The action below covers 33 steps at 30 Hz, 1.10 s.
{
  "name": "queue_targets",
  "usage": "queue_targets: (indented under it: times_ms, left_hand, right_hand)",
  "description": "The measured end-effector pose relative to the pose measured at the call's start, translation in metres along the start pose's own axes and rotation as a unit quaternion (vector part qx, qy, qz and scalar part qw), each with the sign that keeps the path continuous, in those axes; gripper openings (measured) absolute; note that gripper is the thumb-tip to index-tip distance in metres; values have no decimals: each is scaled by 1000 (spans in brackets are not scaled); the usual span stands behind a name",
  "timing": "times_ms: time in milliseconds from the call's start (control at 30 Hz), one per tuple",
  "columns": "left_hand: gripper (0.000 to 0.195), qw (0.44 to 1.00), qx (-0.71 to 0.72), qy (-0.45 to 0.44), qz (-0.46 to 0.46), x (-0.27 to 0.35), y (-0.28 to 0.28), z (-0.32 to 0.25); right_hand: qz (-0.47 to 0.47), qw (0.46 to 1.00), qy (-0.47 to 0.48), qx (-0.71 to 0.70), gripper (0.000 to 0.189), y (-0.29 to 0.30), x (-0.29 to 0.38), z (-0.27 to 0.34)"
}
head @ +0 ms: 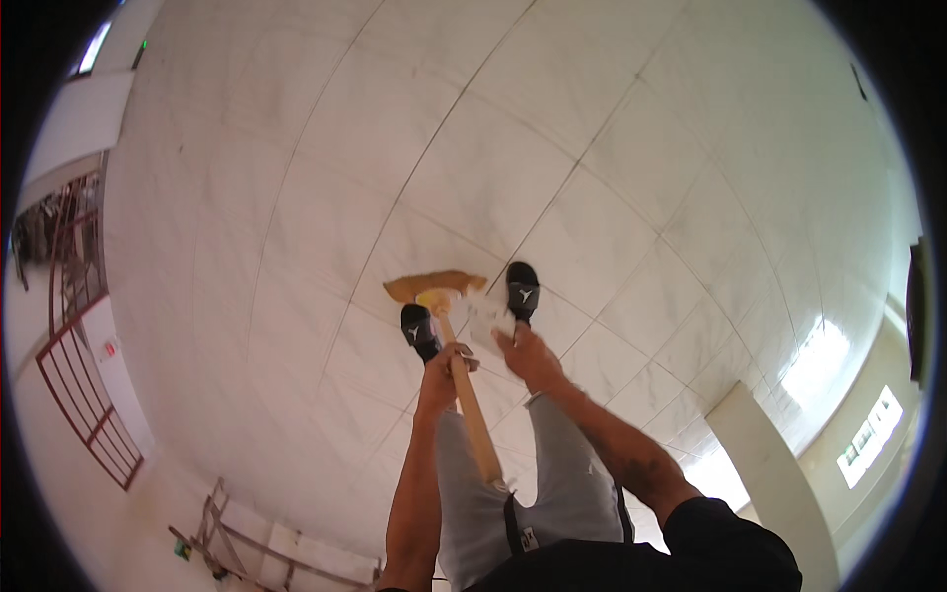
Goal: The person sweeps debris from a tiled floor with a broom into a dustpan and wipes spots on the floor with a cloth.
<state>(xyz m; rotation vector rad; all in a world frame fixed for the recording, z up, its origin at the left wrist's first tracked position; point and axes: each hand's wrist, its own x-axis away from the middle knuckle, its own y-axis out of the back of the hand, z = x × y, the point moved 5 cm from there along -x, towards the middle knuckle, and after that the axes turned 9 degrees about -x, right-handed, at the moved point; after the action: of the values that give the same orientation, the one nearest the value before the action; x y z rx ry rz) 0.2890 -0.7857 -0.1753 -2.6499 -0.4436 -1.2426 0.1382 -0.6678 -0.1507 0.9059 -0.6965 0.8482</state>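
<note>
My left hand (446, 370) is closed around the pale wooden handle of a broom (472, 414). The handle's end rests near my lap, and the brown, fan-shaped bristle head (433, 283) points away from me, just beyond my left foot. To the right, my right hand (527, 357) holds a whitish, blurred object (484, 314), perhaps a cloth or plastic piece; its kind cannot be told. That object lies between the broom head and my right foot.
Black slides (523, 285) are on my feet. Pale tiled floor (592, 185) spreads around me. A red metal grille (89, 399) is at the left, a wooden frame (251, 544) at the lower left, and a pale pillar (773, 451) at the lower right.
</note>
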Motion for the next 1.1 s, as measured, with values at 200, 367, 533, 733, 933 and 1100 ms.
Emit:
queue_targets:
  times_ms: [200, 367, 533, 733, 933, 1100]
  left_hand:
    - [27, 959, 216, 114, 146, 47, -55, -52]
    - [43, 896, 334, 100, 276, 61, -102, -104]
    - [50, 956, 104, 190, 200, 48, -144, -99]
    - [47, 982, -83, 116, 124, 36, -172, -91]
    - [46, 990, -62, 105, 77, 35, -179, -80]
    - [51, 994, -43, 86, 58, 42, -178, -79]
  right_hand:
    - [-96, 975, 193, 53, 41, 47, 93, 17]
    - [-102, 979, 133, 117, 42, 79, 101, -8]
    - [-134, 959, 181, 175, 45, 104, 120, -30]
    - [-120, 963, 185, 157, 43, 114, 143, -60]
    - [-258, 945, 157, 124, 34, 134, 190, -44]
    - [53, 829, -234, -506, 36, 87, 215, -48]
